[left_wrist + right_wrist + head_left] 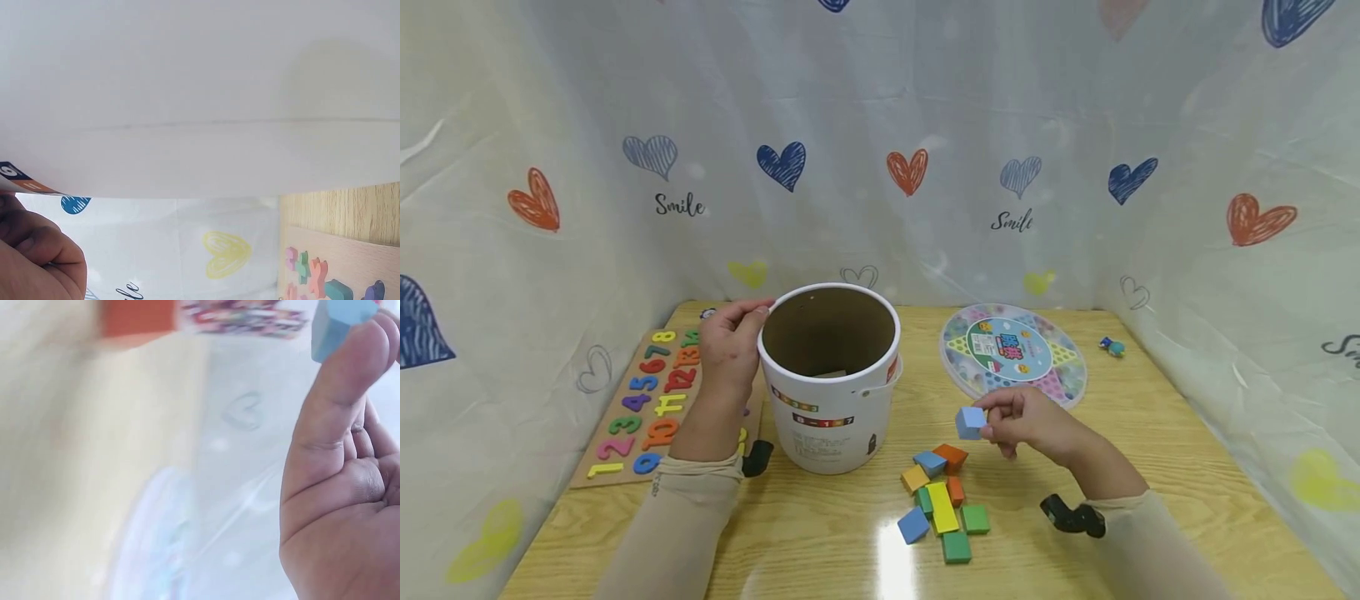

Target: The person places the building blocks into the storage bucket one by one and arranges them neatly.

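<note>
In the head view a white bucket [827, 425] stands upright on the table, its inside mostly dark with a pale piece [832, 374] at the bottom. My left hand [730, 346] grips the bucket's rim on the left side. To the right of the bucket, my right hand [1033, 423] pinches a light blue block [970, 423] between thumb and fingers, above the table. The same block [337, 328] shows at the top of the right wrist view. Below it lies a loose group of several coloured blocks, among them a yellow block [943, 508] and a green block [957, 547].
A number board [617, 454] with coloured digits lies left of the bucket, partly behind my left arm. A round game board [955, 367] lies at the back right, with a small blue-green toy [1112, 347] beyond it. A heart-printed curtain [850, 225] surrounds the wooden table [1150, 467].
</note>
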Motion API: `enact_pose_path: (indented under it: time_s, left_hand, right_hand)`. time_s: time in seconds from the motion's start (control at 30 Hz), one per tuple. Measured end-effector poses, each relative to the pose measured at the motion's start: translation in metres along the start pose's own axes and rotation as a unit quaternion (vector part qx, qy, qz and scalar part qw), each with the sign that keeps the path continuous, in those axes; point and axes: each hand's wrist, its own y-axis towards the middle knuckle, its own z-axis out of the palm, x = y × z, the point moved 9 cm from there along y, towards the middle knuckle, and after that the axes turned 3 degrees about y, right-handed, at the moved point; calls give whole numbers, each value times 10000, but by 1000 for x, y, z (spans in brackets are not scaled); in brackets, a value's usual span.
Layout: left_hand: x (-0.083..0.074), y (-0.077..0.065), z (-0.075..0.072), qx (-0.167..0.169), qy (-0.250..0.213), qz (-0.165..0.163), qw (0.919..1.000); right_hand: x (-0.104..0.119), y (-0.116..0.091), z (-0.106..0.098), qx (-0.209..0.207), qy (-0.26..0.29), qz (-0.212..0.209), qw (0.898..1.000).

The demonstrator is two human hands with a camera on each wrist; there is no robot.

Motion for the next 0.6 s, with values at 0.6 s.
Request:
enact_pose_path:
  time_s: [0.6]
  left_hand:
    - [-2,1,1,50,-253,55,9997]
  right_hand:
    - [136,99,52,-427,421,-483,9970]
